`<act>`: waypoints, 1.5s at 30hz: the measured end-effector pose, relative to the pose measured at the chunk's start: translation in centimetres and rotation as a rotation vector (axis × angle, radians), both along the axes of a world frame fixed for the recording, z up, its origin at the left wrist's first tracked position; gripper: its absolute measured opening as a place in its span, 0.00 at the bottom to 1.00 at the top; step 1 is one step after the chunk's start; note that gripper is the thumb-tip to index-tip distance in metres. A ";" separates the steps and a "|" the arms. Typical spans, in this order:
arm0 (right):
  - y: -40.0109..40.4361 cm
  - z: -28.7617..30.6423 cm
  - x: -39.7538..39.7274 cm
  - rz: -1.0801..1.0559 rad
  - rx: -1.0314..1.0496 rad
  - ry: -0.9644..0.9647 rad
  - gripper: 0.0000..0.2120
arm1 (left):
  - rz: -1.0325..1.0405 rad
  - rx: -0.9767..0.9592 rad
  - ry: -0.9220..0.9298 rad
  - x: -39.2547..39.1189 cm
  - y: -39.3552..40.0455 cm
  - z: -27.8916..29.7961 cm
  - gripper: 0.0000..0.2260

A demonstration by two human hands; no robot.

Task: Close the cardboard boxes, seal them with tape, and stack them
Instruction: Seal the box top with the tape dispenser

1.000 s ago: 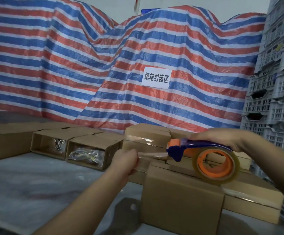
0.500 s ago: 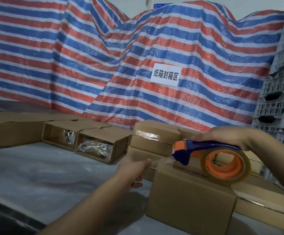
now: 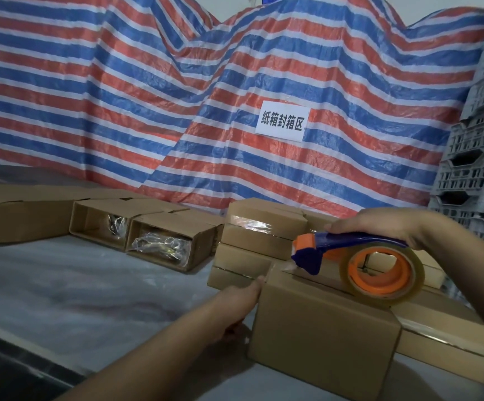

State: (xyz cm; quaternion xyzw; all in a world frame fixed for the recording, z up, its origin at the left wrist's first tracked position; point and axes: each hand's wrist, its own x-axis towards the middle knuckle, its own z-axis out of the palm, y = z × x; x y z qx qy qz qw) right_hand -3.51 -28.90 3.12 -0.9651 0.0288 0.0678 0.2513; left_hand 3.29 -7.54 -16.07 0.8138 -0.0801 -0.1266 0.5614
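Note:
A closed cardboard box stands nearest me on the grey table. My right hand grips the blue handle of an orange tape dispenser with a clear tape roll, held over the box's top seam. Its blue nose touches the top near the left edge, where a short strip of tape shows. My left hand presses flat with straight fingers against the box's left end. Behind it lie taped boxes stacked two high.
Two open boxes with plastic-wrapped parts lie on their sides at centre left, and a longer box further left. A striped tarp with a white sign covers the back. Grey plastic crates tower at right.
My left hand let go of the pulled tape end and moved down to press on the box's left end. The dispenser came down onto the box top.

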 end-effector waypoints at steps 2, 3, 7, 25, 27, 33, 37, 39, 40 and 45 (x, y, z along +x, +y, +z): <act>-0.2 0.0 0.1 -0.015 -0.007 -0.020 0.26 | 0.037 0.112 -0.131 0.5 0.3 0.2 0.26; -0.3 0.0 0.1 -0.020 -0.010 -0.024 0.25 | 0.095 0.110 -0.238 0.9 0.5 0.6 0.24; -0.3 -0.2 0.4 -0.001 0.002 -0.007 0.25 | 0.055 -0.049 -0.374 0.7 0.1 4.0 0.18; -5.9 1.9 -3.1 -0.156 -0.223 0.084 0.40 | -0.123 0.049 -0.117 0.4 -1.1 5.1 0.12; -6.3 1.0 -3.5 -0.126 -0.240 0.094 0.36 | -0.122 0.065 -0.114 0.3 -1.0 5.2 0.14; -6.2 -0.1 -3.5 -0.161 -0.276 0.075 0.23 | -0.047 0.254 -0.401 -0.6 -0.9 6.5 0.17; -6.0 -0.1 -3.1 -0.180 -0.297 0.114 0.22 | -0.021 0.386 -0.920 -3.3 -2.8 7.8 0.14; -6.2 -0.1 -2.9 -0.179 -0.276 0.129 0.22 | -0.197 0.528 -1.007 -4.6 -4.2 7.4 0.25; -6.2 -0.2 -2.8 -0.178 -0.256 0.142 0.22 | -0.290 0.621 -1.007 -5.0 -4.9 6.9 0.29; -7.1 -0.5 -3.2 -0.159 -0.181 0.168 0.23 | -0.311 0.857 -1.087 -4.8 -5.7 5.1 0.34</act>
